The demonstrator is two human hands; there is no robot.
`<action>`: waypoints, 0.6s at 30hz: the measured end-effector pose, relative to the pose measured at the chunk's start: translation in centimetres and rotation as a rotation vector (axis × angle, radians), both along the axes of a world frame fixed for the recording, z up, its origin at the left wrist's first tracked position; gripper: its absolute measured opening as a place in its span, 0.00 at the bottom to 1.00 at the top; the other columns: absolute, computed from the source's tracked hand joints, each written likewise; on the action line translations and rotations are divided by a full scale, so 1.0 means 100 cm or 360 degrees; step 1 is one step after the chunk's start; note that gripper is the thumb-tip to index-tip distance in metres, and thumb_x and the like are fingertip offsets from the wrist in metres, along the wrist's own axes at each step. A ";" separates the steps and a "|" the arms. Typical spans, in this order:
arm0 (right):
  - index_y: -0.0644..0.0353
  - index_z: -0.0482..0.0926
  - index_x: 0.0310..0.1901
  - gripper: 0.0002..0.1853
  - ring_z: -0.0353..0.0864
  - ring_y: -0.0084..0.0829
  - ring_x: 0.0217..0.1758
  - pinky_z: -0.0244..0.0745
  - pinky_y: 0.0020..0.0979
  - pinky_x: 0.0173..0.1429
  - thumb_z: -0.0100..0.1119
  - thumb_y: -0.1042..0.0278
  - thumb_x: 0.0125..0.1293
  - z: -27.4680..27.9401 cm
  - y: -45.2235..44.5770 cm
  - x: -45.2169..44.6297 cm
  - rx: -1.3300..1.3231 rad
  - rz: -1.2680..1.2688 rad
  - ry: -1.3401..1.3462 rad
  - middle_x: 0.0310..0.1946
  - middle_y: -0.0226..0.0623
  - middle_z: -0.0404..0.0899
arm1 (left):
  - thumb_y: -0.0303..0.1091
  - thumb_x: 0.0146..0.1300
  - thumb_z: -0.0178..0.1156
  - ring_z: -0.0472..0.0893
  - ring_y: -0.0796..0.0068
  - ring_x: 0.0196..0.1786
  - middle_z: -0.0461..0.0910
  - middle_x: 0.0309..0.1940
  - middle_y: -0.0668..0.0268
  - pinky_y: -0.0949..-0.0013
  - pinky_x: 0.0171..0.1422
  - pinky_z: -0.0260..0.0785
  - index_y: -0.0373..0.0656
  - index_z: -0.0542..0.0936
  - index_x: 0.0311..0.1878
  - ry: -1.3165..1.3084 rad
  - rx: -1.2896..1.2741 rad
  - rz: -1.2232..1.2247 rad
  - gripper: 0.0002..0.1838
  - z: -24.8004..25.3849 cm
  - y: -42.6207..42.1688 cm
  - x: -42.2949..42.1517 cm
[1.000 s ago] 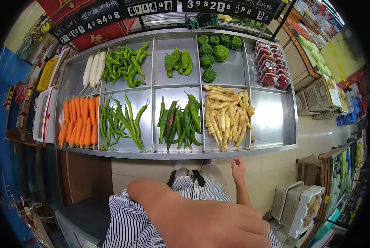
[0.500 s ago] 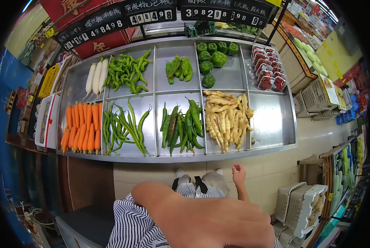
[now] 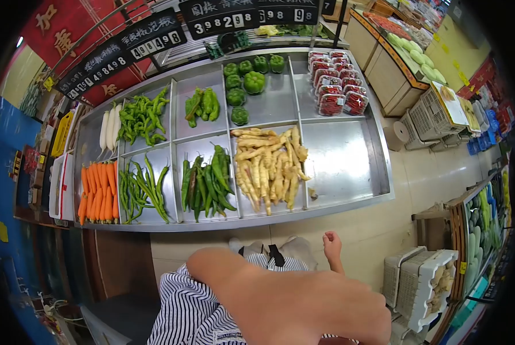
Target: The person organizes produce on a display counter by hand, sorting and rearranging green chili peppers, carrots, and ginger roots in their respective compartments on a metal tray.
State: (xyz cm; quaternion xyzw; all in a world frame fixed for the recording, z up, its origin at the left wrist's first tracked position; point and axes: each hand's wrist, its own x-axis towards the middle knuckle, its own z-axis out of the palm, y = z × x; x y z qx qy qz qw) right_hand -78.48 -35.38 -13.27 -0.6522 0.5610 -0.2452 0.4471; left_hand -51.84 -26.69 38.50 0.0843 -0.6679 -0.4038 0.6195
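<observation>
My left hand (image 3: pixel 326 307) is very close to the camera, its arm bent across the striped shirt. Only its back shows clearly; the fingers are turned down and hidden. Lower and farther off, my right hand (image 3: pixel 331 246) hangs in front of the metal display tray (image 3: pixel 240 223), apart from it. Its fingers are loosely curled, with nothing visible in them. Nearest to the hands in the tray are knobbly pale yellow roots (image 3: pixel 269 167). Dark green peppers (image 3: pixel 205 184), long thin green peppers (image 3: pixel 145 190) and carrots (image 3: pixel 99 192) lie along the front row.
White radishes (image 3: pixel 110 129), curled green peppers (image 3: pixel 142 118), light green peppers (image 3: pixel 203 106), bell peppers (image 3: pixel 254 83) and packed red peppers (image 3: pixel 338 83) fill the back row. Price boards (image 3: pixel 220 17) hang behind. Plastic crates (image 3: pixel 418 282) stand on the floor at right, below another vegetable stand (image 3: pixel 479 230).
The view has turned to the right, so the tray and vegetables sit farther left in it. Both hands keep nearly the same pose.
</observation>
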 end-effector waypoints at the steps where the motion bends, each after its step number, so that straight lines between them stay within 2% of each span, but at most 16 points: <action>1: 0.63 0.78 0.41 0.06 0.76 0.21 0.29 0.74 0.24 0.33 0.59 0.73 0.63 0.001 -0.010 -0.011 0.0017 -0.0006 -0.0001 0.27 0.30 0.78 | 0.36 0.63 0.55 0.67 0.67 0.30 0.66 0.29 0.64 0.67 0.38 0.60 0.47 0.75 0.44 -0.0048 0.0053 -0.0082 0.09 -0.008 -0.009 -0.008; 2: 0.63 0.78 0.41 0.06 0.76 0.21 0.29 0.74 0.24 0.33 0.58 0.73 0.63 0.003 -0.024 -0.019 0.0025 -0.0015 -0.0007 0.28 0.30 0.78 | 0.37 0.66 0.48 0.69 0.60 0.35 0.67 0.33 0.57 0.64 0.46 0.63 0.34 0.71 0.42 -0.0101 0.0097 -0.0168 0.13 -0.013 -0.018 -0.016; 5: 0.62 0.78 0.41 0.06 0.76 0.21 0.30 0.74 0.24 0.33 0.58 0.72 0.64 0.004 -0.061 -0.039 0.0010 -0.0048 -0.0014 0.29 0.30 0.78 | 0.35 0.65 0.51 0.71 0.60 0.37 0.68 0.34 0.57 0.63 0.46 0.63 0.35 0.71 0.43 -0.0044 0.0098 -0.0227 0.12 -0.014 -0.043 -0.031; 8: 0.62 0.78 0.42 0.07 0.76 0.21 0.31 0.75 0.25 0.33 0.58 0.72 0.64 0.008 -0.091 -0.049 0.0041 -0.0069 -0.0006 0.29 0.30 0.78 | 0.36 0.65 0.51 0.71 0.60 0.37 0.69 0.34 0.57 0.63 0.54 0.62 0.37 0.72 0.44 -0.0067 0.0177 -0.0271 0.11 -0.013 -0.061 -0.038; 10: 0.62 0.78 0.42 0.07 0.76 0.21 0.32 0.75 0.25 0.34 0.58 0.71 0.64 0.009 -0.105 -0.050 0.0062 -0.0070 -0.0008 0.30 0.30 0.78 | 0.38 0.61 0.59 0.66 0.73 0.27 0.67 0.27 0.68 0.70 0.33 0.57 0.60 0.81 0.47 0.0417 -0.0028 0.0147 0.11 -0.006 -0.069 -0.060; 12: 0.62 0.77 0.43 0.07 0.77 0.21 0.32 0.75 0.25 0.35 0.58 0.71 0.64 0.007 -0.115 -0.048 0.0058 -0.0058 -0.0015 0.31 0.30 0.78 | 0.37 0.59 0.64 0.65 0.79 0.22 0.67 0.25 0.72 0.74 0.24 0.55 0.71 0.85 0.48 0.0650 -0.0157 0.0312 0.15 -0.003 -0.079 -0.060; 13: 0.62 0.77 0.43 0.07 0.77 0.21 0.32 0.75 0.25 0.35 0.58 0.71 0.64 0.007 -0.119 -0.045 0.0074 -0.0051 -0.0006 0.31 0.30 0.78 | 0.36 0.58 0.65 0.66 0.78 0.23 0.69 0.26 0.70 0.74 0.24 0.55 0.72 0.85 0.48 0.0645 -0.0185 0.0264 0.16 -0.003 -0.087 -0.051; 16: 0.62 0.77 0.43 0.08 0.77 0.21 0.32 0.75 0.25 0.35 0.58 0.71 0.64 0.009 -0.130 -0.030 0.0094 -0.0031 0.0009 0.32 0.31 0.79 | 0.32 0.53 0.69 0.69 0.78 0.24 0.72 0.28 0.68 0.75 0.24 0.56 0.74 0.85 0.47 0.0640 -0.0333 0.0479 0.20 -0.010 -0.107 -0.040; 18: 0.62 0.77 0.43 0.08 0.77 0.22 0.33 0.75 0.25 0.35 0.59 0.71 0.64 0.015 -0.134 -0.020 0.0078 -0.0021 -0.0001 0.32 0.31 0.79 | 0.29 0.50 0.72 0.69 0.77 0.24 0.73 0.28 0.67 0.75 0.24 0.56 0.75 0.85 0.46 0.0622 -0.0231 0.0538 0.24 -0.011 -0.112 -0.029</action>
